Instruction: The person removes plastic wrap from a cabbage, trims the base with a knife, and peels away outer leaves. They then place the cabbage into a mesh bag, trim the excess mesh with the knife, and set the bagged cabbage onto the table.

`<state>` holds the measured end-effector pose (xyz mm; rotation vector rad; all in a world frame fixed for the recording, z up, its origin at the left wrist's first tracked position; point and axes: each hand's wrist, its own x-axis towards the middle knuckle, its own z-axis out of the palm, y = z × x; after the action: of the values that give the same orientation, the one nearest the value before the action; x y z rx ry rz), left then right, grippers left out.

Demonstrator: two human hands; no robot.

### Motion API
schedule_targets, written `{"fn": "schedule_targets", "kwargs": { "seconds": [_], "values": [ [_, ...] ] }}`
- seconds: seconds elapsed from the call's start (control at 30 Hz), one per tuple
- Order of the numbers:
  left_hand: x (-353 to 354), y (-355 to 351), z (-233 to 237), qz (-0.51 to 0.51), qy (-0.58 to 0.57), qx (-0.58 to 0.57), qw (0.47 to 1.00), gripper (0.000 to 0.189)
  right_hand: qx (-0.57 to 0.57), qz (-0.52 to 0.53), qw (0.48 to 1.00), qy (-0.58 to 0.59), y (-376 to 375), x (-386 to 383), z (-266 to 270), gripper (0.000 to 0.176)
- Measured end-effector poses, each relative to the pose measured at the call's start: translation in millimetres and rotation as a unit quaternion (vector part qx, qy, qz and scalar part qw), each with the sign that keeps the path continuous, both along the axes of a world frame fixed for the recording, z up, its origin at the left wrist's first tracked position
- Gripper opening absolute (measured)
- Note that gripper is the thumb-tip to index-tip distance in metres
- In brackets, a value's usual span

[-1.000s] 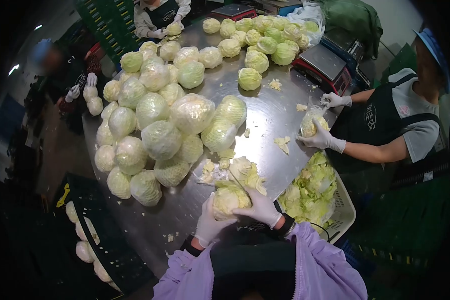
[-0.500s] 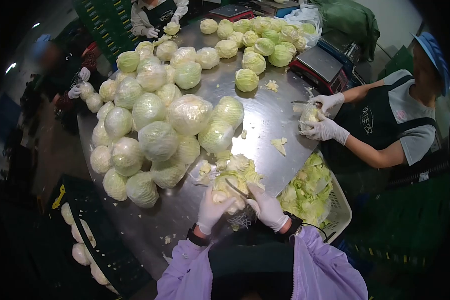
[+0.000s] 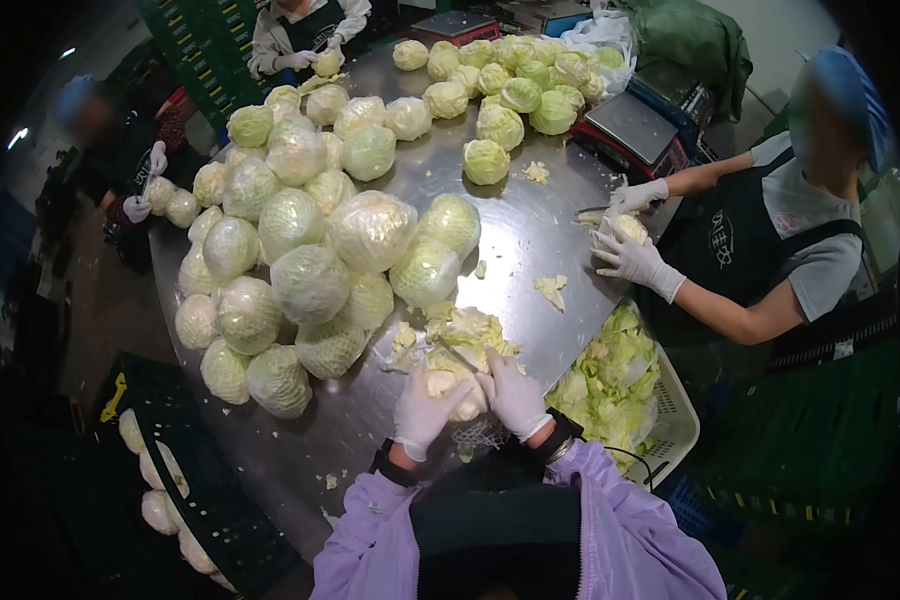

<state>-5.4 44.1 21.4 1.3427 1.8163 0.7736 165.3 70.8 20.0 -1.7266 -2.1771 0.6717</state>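
Note:
My left hand (image 3: 432,408), in a white glove, grips the side of a pale, trimmed cabbage (image 3: 459,388) at the table's near edge. In my gloved right hand (image 3: 516,398) is a knife (image 3: 460,357), its thin blade slanting over the top of the cabbage; the handle is hidden by my fingers. Loose cabbage leaves (image 3: 473,328) lie just beyond the cabbage. A crumpled white foam net (image 3: 480,434) is under and beside it, near my right wrist.
Wrapped cabbages (image 3: 310,285) are heaped on the left of the metal table (image 3: 530,240). Unwrapped cabbages (image 3: 520,95) and a scale (image 3: 630,128) stand at the back. A white basket (image 3: 677,420) of leaves sits at right. Co-workers (image 3: 760,230) stand around, one trimming a cabbage; a green crate (image 3: 195,490) is at lower left.
My right hand and the knife have moved slightly left and up over the cabbage. The left hand keeps its hold. The co-worker at right has shifted the hands on their cabbage.

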Motion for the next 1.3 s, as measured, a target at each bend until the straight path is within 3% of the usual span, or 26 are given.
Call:
{"fn": "schedule_targets", "kwargs": {
  "seconds": [0.07,0.17,0.3,0.37,0.47,0.5,0.53,0.6,0.67,0.73,0.8,0.87,0.9,0.93,1.0,1.03,1.07,1.1,1.13,1.2,1.3],
  "values": [
    [6,0,7,0.0,0.017,0.001,1.0,0.081,-0.015,-0.011,1.0,-0.02,6,5,-11,0.05],
    [-1,2,-1,-0.013,0.004,0.032,0.999,0.079,0.079,0.013,0.995,0.065,10,15,-17,0.042],
    [-3,4,1,-0.025,0.02,0.063,0.998,0.076,0.016,-0.01,0.996,0.082,23,20,-15,0.038],
    [-4,6,7,-0.04,0.009,0.003,0.999,0.076,-0.012,-0.029,0.996,0.085,32,31,-26,0.037],
    [-7,-8,4,-0.074,-0.009,0.066,0.995,0.078,-0.046,-0.033,0.992,0.112,49,43,-34,0.037],
    [-15,-12,-21,-0.072,-0.082,0.08,0.991,0.079,-0.021,-0.031,0.991,0.128,45,40,-31,0.039],
    [-23,-18,-31,-0.071,-0.082,0.077,0.991,0.079,0.002,-0.03,0.989,0.145,39,35,-30,0.041],
    [-40,-27,-44,-0.058,-0.33,0.044,0.941,0.085,0.041,-0.037,0.99,0.13,34,27,-42,0.043],
    [-69,-35,-62,-0.097,-0.329,0.036,0.939,0.091,-0.085,-0.101,0.976,0.176,39,25,-52,0.042],
    [-92,-48,-71,-0.198,-0.118,0.081,0.97,0.094,-0.059,-0.116,0.977,0.171,40,44,-71,0.042],
    [-91,-56,-59,-0.185,-0.127,0.061,0.973,0.097,-0.024,-0.088,0.977,0.19,39,64,-76,0.044],
    [-66,-68,-32,-0.059,-0.421,-0.033,0.905,0.101,-0.042,-0.081,0.983,0.16,31,92,-76,0.046],
    [-63,-70,-59,-0.073,-0.282,0.049,0.955,0.105,-0.058,-0.075,0.987,0.129,26,105,-74,0.047],
    [-54,-71,-47,-0.066,-0.285,0.049,0.955,0.105,-0.061,-0.069,0.988,0.125,21,120,-66,0.047],
    [-29,-57,-10,-0.1,-0.067,0.096,0.988,0.106,-0.115,-0.079,0.99,-0.023,17,141,-40,0.05],
    [-17,-54,-10,-0.072,-0.037,0.095,0.992,0.107,-0.113,-0.08,0.99,-0.028,14,144,-33,0.05],
    [-7,-50,-9,-0.071,-0.044,0.095,0.992,0.107,-0.018,-0.098,0.994,-0.045,10,148,-28,0.051],
    [1,-44,-8,-0.073,0.021,0.104,0.992,0.108,0.076,-0.115,0.989,-0.059,6,152,-22,0.052],
    [6,-38,-4,-0.079,0.088,0.113,0.987,0.109,0.075,-0.119,0.988,-0.062,0,144,-9,0.052],
    [13,-21,12,-0.126,0.109,0.102,0.981,0.11,0.017,-0.006,0.998,0.061,-13,105,19,0.055],
    [22,-10,11,-0.177,0.137,0.071,0.972,0.11,0.024,0.068,0.993,0.098,-36,53,23,0.062]
  ]
}}
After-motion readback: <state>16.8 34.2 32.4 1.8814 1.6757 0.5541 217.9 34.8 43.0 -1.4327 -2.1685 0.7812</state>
